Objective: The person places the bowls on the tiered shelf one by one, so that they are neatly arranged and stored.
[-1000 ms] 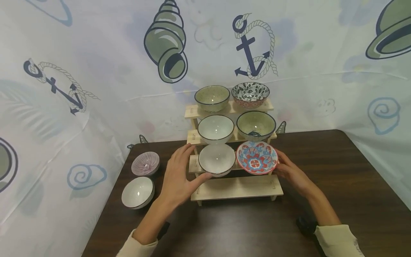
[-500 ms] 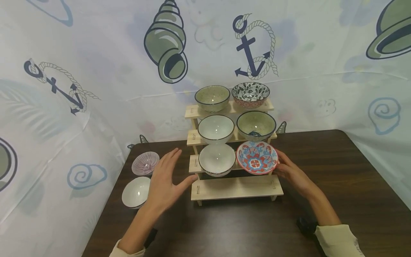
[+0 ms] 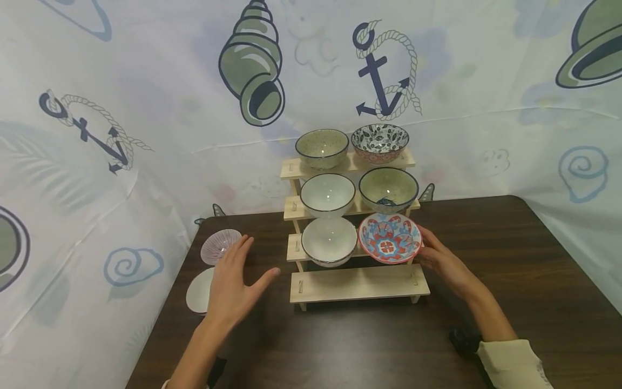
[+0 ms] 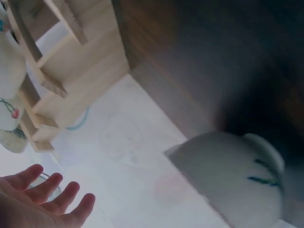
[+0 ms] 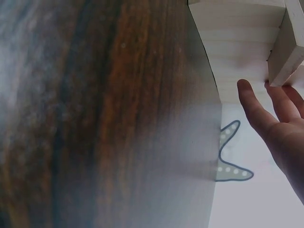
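Observation:
My left hand [image 3: 230, 292] hovers over the left side of the table with fingers spread and nothing in them. In the head view it covers part of a white bowl [image 3: 198, 292]; behind that, its fingertips overlap the edge of a purple-streaked bowl [image 3: 218, 246]. A pale bowl [image 4: 228, 175] with green marks shows large in the left wrist view. My right hand [image 3: 444, 265] is at the right end of the wooden tiered stand [image 3: 359, 284], beside the red-and-blue patterned bowl [image 3: 389, 239]. Its extended fingers [image 5: 254, 102] reach to the stand's side in the right wrist view.
On the stand's third tier, a white bowl [image 3: 329, 241] sits left of the patterned one. Higher up are another white bowl [image 3: 328, 194], a green bowl [image 3: 388, 189], a speckled bowl [image 3: 322, 147] and a black-floral bowl [image 3: 379, 141]. A printed cloth [image 3: 170, 54] hangs behind the table.
My left hand has moved left, away from the white bowl on the third tier, to beside the two bowls on the table. The right hand has stayed in place.

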The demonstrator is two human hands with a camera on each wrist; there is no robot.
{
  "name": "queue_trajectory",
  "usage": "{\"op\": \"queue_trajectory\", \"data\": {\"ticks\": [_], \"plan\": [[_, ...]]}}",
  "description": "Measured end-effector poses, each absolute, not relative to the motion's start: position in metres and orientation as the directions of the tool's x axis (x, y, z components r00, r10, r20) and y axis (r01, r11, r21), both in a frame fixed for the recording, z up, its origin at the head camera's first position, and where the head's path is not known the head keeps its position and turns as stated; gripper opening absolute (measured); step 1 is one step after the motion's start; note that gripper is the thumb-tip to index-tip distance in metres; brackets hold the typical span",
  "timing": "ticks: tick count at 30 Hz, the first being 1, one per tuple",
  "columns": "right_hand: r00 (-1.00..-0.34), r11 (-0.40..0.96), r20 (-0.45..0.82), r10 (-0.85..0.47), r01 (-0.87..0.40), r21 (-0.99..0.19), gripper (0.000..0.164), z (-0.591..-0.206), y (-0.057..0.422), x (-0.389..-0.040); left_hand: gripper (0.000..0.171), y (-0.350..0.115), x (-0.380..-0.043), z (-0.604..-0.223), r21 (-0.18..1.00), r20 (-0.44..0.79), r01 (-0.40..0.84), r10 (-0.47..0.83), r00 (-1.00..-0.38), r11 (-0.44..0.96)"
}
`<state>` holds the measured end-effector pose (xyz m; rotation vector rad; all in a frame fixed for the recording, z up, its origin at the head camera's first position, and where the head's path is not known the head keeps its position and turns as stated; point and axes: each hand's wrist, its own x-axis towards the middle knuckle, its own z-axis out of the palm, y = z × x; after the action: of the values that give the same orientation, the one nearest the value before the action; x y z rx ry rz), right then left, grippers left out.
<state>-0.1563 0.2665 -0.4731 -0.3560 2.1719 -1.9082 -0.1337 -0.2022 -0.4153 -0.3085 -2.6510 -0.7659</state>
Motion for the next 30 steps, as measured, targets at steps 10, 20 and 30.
{"op": "queue_trajectory", "data": {"ticks": [10, 20, 30], "plan": [[-0.943, 0.122, -0.003, -0.334, -0.040, -0.992, 0.061, -0.475, 0.267, -0.156, 0.089, -0.231, -0.134, -0.435, 0.456, 0.410, 0.218, 0.014, -0.912, 0.863], [-0.945, 0.135, -0.010, -0.326, -0.036, -0.990, 0.060, -0.477, 0.269, -0.158, 0.092, -0.256, -0.134, -0.454, 0.315, 0.417, 0.119, -0.024, -0.909, 0.942], [-0.946, 0.138, -0.013, -0.323, -0.034, -0.990, 0.061, -0.475, 0.268, -0.157, 0.101, -0.272, -0.137, -0.473, 0.100, 0.447, 0.080, 0.027, -0.894, 0.992]]}}
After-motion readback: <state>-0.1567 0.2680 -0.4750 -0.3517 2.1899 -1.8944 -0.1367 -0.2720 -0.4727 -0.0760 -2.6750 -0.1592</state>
